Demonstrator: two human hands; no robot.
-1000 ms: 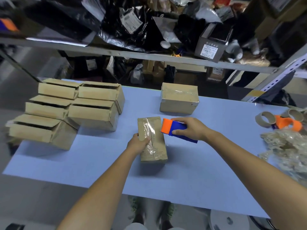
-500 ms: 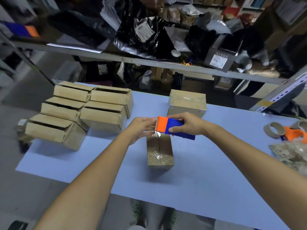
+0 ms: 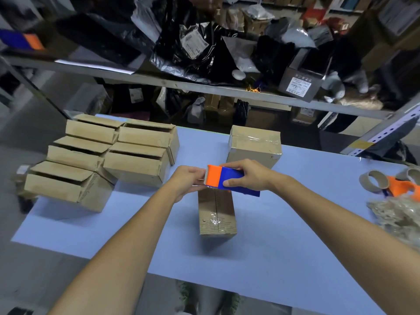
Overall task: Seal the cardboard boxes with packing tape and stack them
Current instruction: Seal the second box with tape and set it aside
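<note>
A small cardboard box [image 3: 217,215] with clear tape along its top seam lies on the blue table [image 3: 284,246] in front of me. Just above its far end my right hand [image 3: 246,176] grips an orange and blue tape dispenser [image 3: 227,179]. My left hand [image 3: 188,181] pinches the tape end at the dispenser's orange mouth. A taped box [image 3: 254,145] stands behind the hands. Several untaped boxes [image 3: 136,162] with loose flaps are stacked at the left.
Empty tape cores [image 3: 373,180] and a second orange dispenser [image 3: 403,188] lie at the right edge, beside a heap of crumpled clear film [image 3: 400,218]. A metal shelf [image 3: 204,87] loaded with black bags runs behind the table.
My left hand left the box top and came up to the dispenser's mouth. The right hand lifted the dispenser slightly off the box. The camera view shifted a little.
</note>
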